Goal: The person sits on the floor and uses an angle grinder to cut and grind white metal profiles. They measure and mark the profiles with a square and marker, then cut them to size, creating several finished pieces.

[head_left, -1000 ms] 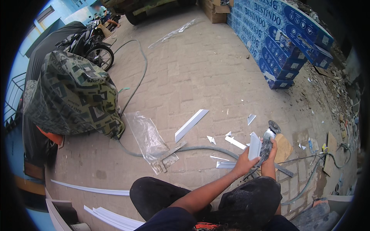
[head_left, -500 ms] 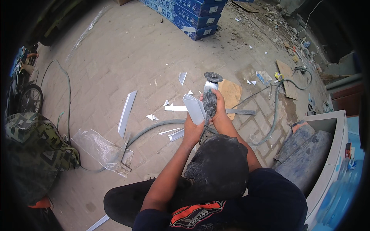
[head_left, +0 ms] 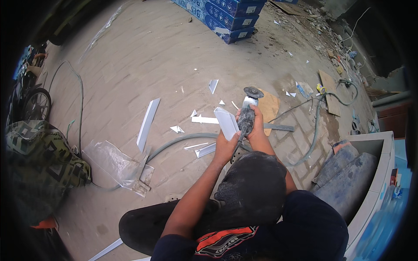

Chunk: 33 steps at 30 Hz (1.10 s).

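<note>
I sit low with an angle grinder (head_left: 247,114) in my right hand (head_left: 254,124), its fingers wrapped round the dusty body, the disc (head_left: 254,92) pointing away from me. My left hand (head_left: 226,145) grips a short white trim profile (head_left: 225,123) with an angled end, held upright just left of the grinder, close to its cord (head_left: 237,148). On the paving beneath lie white offcuts (head_left: 177,129), a longer white strip (head_left: 148,124), a metal ruler (head_left: 281,128) and a brown board (head_left: 271,104).
A crumpled plastic sheet (head_left: 109,161) and covered bundle (head_left: 52,169) lie left, near a motorbike wheel (head_left: 37,106). Stacked blue boxes (head_left: 230,19) stand ahead. A grey hose (head_left: 183,138) crosses the paving. Right are rubble (head_left: 309,35) and a tiled ledge (head_left: 365,137) beside dusty fabric (head_left: 344,174).
The view has swung rightward and downward since a second ago. Both hands still hold the profile and grinder, and over the last half second they have shifted slightly to the right in view.
</note>
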Available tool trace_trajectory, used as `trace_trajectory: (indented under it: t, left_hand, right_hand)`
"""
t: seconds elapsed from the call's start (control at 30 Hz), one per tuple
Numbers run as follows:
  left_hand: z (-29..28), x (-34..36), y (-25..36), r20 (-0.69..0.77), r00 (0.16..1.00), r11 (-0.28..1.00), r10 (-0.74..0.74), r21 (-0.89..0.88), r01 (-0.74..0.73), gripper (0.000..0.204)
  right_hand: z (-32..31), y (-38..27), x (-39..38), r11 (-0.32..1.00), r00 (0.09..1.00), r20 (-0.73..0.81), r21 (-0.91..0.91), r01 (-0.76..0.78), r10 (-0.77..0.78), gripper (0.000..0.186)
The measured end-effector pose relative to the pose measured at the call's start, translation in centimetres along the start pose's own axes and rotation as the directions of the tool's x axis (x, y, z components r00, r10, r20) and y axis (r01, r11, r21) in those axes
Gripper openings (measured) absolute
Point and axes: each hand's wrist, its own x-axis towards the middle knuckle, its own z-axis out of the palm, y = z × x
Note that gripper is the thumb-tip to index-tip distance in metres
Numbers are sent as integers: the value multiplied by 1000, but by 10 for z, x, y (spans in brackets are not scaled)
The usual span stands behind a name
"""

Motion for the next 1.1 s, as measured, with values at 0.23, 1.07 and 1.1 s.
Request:
trace_trajectory:
  t: [0.23,1.07,1.1]
  left_hand:
    - [-65,41,-81,-232,971,840,57,536,79,41]
    - [-79,69,-114,178,975,686,-136,727,-37,46]
    - [-81,68,-120,73,994,712,-81,702,6,43]
  right_hand:
    - [12,-3,-14,995,979,-186,28,91,-84,38]
    - [9,-5,-17,984,990,-136,-175,12,-36,47]
    - [11,-4,-19,987,990,-136,-162,5,-28,46]
